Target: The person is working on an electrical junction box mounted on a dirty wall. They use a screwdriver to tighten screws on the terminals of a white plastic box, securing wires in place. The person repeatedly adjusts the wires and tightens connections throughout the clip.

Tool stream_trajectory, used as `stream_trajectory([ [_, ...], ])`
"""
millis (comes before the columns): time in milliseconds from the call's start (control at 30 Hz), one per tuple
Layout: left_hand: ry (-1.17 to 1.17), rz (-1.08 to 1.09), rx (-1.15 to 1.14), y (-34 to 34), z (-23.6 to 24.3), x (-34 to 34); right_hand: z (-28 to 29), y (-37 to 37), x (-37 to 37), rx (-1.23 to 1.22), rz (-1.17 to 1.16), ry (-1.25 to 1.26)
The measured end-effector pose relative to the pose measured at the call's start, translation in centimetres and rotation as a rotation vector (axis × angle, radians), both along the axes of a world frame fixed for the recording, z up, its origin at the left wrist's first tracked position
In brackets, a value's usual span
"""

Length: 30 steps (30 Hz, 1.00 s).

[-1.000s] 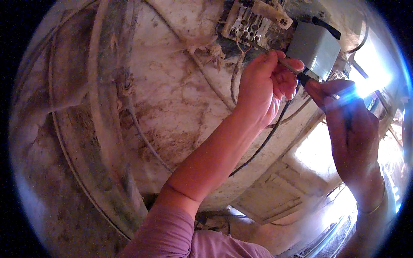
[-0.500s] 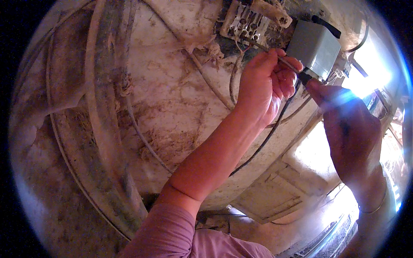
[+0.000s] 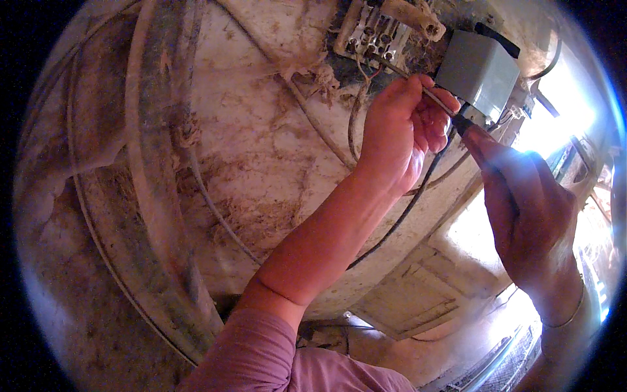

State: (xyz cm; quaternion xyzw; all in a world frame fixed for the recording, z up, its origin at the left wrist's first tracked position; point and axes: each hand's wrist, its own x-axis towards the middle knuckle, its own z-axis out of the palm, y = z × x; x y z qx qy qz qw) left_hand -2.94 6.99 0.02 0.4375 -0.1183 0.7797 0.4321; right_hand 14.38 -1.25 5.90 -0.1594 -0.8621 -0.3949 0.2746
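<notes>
A long screwdriver (image 3: 439,99) slants up and left across the wall, its tip at the lower edge of a terminal block (image 3: 372,40) with metal screw contacts. My left hand (image 3: 406,127) pinches the shaft between thumb and fingers, partway along. Wrapped round the dark handle is my right hand (image 3: 532,209), so most of the handle is hidden. Thin wires (image 3: 366,77) run down from the block beside my left fingertips. Just above and to the right of the shaft sits a grey box (image 3: 477,75).
A brownish, dust-covered fuse holder (image 3: 416,19) hangs over the block's right side. Black cable (image 3: 408,212) curves down behind my left forearm. More cables and a long vertical pipe (image 3: 153,150) line the left wall. Bright light glares at the right.
My right hand has turned about the screwdriver handle, its fingers and wrist shifting a little. My left hand stays on the shaft, and the tip keeps its place at the block.
</notes>
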Motion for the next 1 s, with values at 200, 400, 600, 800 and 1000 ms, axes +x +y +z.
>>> stream_trajectory([
  [200, -0.081, -0.118, 0.031, -0.3, 0.2, 0.1, 0.3, 0.4, -0.2, 0.074, 0.142, -0.008],
  [400, -0.13, -0.193, 0.073, -0.4, 1.1, 0.1, 1.9, -0.6, -1.1, -0.272, 0.203, 0.122],
  [600, -0.201, -0.154, 0.049, -0.8, 1.2, 0.3, 1.8, -2.3, -1.4, -0.145, -0.14, 0.003],
  [800, -0.19, -0.188, 0.118, -0.9, 1.1, 0.6, 2.3, -2.1, -1.5, -0.133, -0.185, 0.003],
  [1000, -0.202, -0.128, 0.185, 0.1, 1.6, 0.9, 3.4, -0.9, -2.4, -0.467, -0.079, 0.211],
])
